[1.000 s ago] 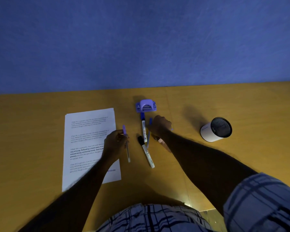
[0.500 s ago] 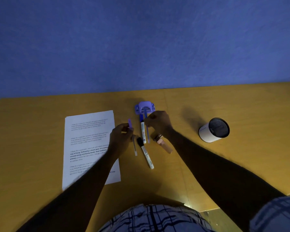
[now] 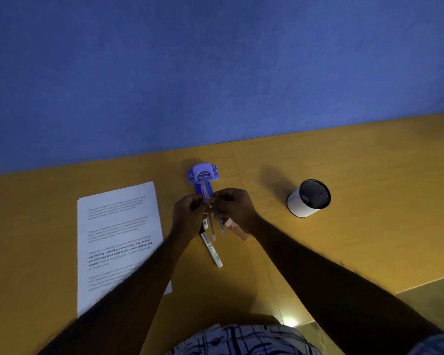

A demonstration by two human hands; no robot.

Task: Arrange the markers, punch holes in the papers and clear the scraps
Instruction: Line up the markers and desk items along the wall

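- Hands come first in the head view: my left hand (image 3: 189,213) and my right hand (image 3: 235,208) meet above the middle of the yellow-brown wooden table (image 3: 344,239), knuckles almost touching.
- My left hand's fingers are curled and pinch a slim pen with a lilac cap (image 3: 204,192). The cap points to the far side, and the thin shaft comes out below the hand toward me.
- My right hand's fingers are curled too and pinch a slim blue pen (image 3: 210,191), held just beside the lilac one and nearly parallel to it.
- A purple plastic hole punch (image 3: 203,172) sits on the table just beyond my hands. The far ends of both pens reach its near edge, but I cannot tell whether they touch it.
- A marker with a blue cap (image 3: 197,188) shows only that cap, between the punch and my left hand. My hands hide the rest.
- A white marker with a black cap (image 3: 212,251) lies on the table on the near side of my hands, slanting toward the near right.
- A peach-coloured marker (image 3: 237,230) lies by my right wrist, just right of the pens.
- A stack of white printed papers (image 3: 118,226) lies flat on the left, and my left forearm crosses its near right corner.
- A white cylindrical holder with a black mesh inside (image 3: 308,198) stands on the right, well apart from my hands.
- A blue wall (image 3: 215,73) rises behind the table's far edge.
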